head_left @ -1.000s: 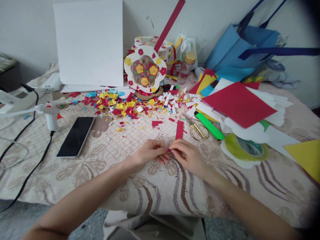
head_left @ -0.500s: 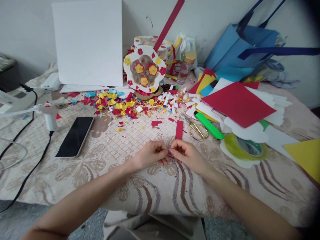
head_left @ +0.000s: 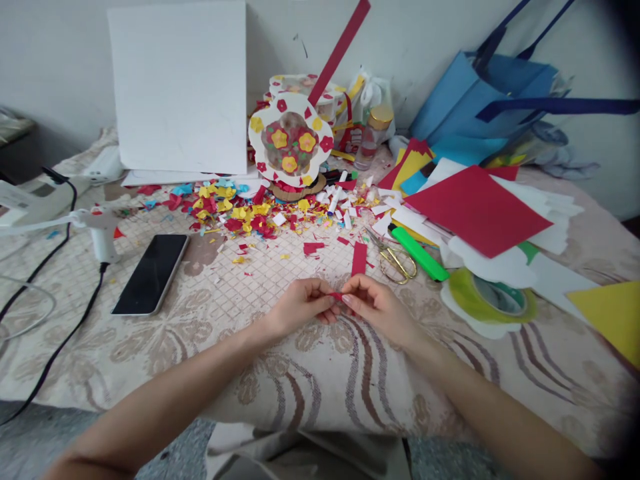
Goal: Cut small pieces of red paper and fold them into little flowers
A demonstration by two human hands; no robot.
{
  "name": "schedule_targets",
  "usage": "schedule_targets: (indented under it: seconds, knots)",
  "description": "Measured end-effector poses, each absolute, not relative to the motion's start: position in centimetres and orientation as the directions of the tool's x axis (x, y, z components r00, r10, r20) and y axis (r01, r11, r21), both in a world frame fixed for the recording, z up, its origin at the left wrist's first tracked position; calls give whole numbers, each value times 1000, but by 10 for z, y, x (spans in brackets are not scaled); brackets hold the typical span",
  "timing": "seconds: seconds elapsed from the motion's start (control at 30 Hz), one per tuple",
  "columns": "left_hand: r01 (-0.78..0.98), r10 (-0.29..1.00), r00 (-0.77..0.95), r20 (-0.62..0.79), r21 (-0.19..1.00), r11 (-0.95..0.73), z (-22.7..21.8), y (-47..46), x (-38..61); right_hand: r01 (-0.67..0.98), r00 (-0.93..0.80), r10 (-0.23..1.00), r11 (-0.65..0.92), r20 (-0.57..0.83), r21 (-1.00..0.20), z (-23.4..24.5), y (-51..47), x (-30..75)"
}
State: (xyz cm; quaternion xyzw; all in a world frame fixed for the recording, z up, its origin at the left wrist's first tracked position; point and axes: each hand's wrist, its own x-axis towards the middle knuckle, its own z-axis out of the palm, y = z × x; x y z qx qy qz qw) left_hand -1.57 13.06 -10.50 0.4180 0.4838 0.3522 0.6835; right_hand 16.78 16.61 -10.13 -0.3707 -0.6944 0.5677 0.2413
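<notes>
Between my fingertips is a small piece of red paper [head_left: 336, 295], mostly covered by the fingers. My left hand [head_left: 306, 301] pinches its left end, and my right hand [head_left: 371, 301] pinches its right end; the two hands almost touch. Just beyond my right hand lies a red paper strip [head_left: 359, 257] on the patterned tablecloth. Gold-handled scissors [head_left: 394, 259] rest to the right of that strip, beside a green utility knife [head_left: 419, 253]. A few red scraps [head_left: 313, 248] lie beyond my left hand.
A black phone [head_left: 151, 273] and white glue gun [head_left: 102, 235] with cords are on the left. Paper flowers and scraps [head_left: 245, 212] lie before a decorated lantern [head_left: 291, 141]. Yellow tape [head_left: 493, 295], red paper [head_left: 480, 208] and a blue bag [head_left: 490, 100] are on the right.
My fingertips have lifted slightly, and more of the red paper piece shows between them now. Both hands keep their pinch on it.
</notes>
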Motion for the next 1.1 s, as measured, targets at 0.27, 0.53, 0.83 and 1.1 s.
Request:
schedule_targets:
  seconds: [0.27,0.53,0.83,1.1]
  knots:
    - [-56,868,301,-394,902,429,-101,130,-17,360,-606,779,448,160,-818,-95,162,169]
    - [-141,860,304,-409,874,465,-104,130,-16,300,-594,797,344,108,-890,-98,160,167]
    - [-179,833,322,-450,835,521,-102,130,-20,189,-657,707,489,260,-852,-92,170,172]
    - [-173,841,328,-431,847,502,-103,131,-20,234,-649,732,449,205,-862,-91,170,169]
